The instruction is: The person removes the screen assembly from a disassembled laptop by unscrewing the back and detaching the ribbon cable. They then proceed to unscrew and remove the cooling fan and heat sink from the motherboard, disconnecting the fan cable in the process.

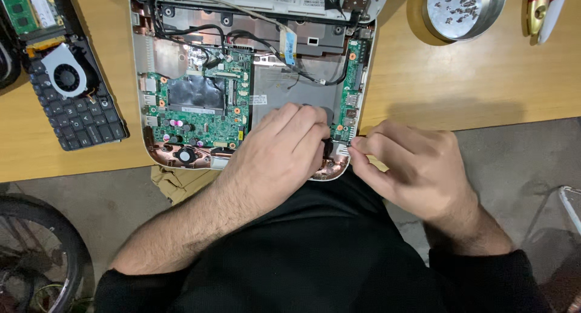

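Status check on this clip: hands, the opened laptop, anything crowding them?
Left hand and right hand both pinching at the laptop base's near right corner, by the small side board. Loose keyboard left, screw dish far right; neither crowding.

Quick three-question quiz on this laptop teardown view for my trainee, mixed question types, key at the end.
1. True or false: the left hand rests inside the opened laptop chassis.
2. What lies on the detached keyboard? A) cooling fan B) screwdriver C) battery
3. What does the round metal dish hold?

Key: 1 true. 2 A, the cooling fan. 3 Small loose screws. The right hand pinches at the chassis's near right corner, beside the small green board.
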